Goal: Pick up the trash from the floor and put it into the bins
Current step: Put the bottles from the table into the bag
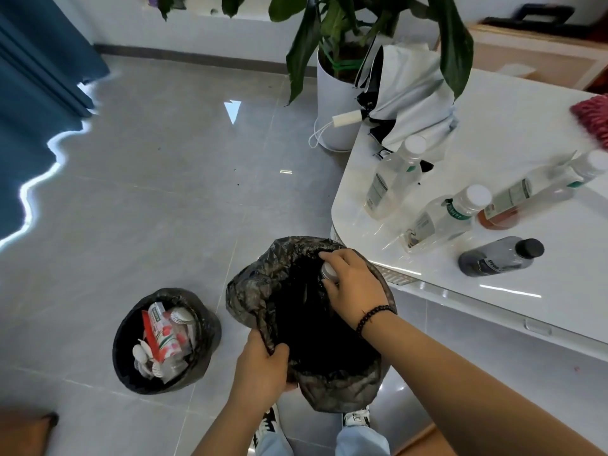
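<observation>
A bin lined with a black bag (263,291) stands in front of me, its dark inside open. My left hand (263,366) grips the near rim of that bag and holds it open. My right hand (353,286) reaches over the far rim and holds a bottle with a white cap (329,270) at the bin's mouth; the bottle's body is hidden by my hand. To the left on the floor stands a second, smaller black-lined bin (131,327) with a red and white carton (163,334) and white scraps in it.
A white table (493,133) at the right carries several plastic bottles (394,177), a dark bottle (500,256) and a folded umbrella (408,93). A potted plant (332,97) stands behind it. Blue curtains (36,103) hang at the left over glossy grey floor tiles.
</observation>
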A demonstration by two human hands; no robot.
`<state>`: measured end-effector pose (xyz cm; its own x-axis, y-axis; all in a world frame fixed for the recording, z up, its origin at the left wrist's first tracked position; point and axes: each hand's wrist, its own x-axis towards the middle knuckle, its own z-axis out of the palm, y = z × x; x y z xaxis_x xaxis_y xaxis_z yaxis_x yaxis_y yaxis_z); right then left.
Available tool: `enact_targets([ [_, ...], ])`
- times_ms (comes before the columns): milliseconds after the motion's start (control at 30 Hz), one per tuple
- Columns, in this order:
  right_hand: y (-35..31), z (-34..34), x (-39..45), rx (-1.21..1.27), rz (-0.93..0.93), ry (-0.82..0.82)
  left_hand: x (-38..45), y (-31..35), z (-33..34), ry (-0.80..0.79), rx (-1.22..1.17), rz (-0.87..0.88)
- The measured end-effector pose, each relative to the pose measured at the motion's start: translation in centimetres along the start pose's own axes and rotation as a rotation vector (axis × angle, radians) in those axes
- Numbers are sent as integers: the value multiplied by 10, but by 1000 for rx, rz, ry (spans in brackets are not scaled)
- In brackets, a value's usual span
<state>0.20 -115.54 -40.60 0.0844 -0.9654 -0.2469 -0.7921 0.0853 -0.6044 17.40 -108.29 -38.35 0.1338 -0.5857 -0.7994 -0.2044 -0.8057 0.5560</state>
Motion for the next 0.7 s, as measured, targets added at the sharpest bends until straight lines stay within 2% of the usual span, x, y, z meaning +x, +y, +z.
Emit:
enact_targets([
  [167, 3, -12, -1, 10, -11, 82, 7, 3, 4, 4, -7, 1],
  [333, 13, -45, 1, 107, 14, 354, 16, 3, 9, 27, -36, -47],
  [433, 28, -76, 7, -67, -13, 556, 17, 5, 13, 41, -40, -62],
  [533, 47, -103, 15, -224, 6, 674, 16, 6, 17, 56, -52, -74],
  [600, 58, -116, 20, -254, 92, 666, 14, 6, 19, 70, -57, -86],
  [700, 75, -126, 26, -230, 257, 540, 13, 5, 21, 83, -81, -116],
])
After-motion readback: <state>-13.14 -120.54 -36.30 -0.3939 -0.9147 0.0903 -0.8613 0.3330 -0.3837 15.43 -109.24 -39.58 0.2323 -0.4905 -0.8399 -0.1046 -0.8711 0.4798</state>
